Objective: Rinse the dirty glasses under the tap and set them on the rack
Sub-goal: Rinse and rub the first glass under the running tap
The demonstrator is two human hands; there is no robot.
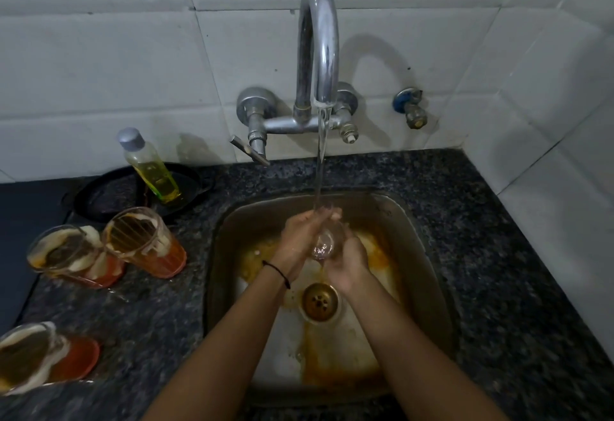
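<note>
Both our left hand (300, 234) and right hand (349, 262) grip a clear glass tumbler (324, 245) under the curved chrome tap (319, 38), mid-rinse; next we must find the rack, unseen here.

Pretty clearly a home kitchen, nothing fancy. There's a stained steel sink (219, 244) sunk into a speckled dark granite counter (481, 237). A wall-mounted tap (319, 38) runs right behind the sink, on white tiles (99, 55). Left of the sink, a bottle (153, 168) of yellow liquid stands on a black pan (109, 191), with three dirty glasses (146, 241) nearby.
</note>
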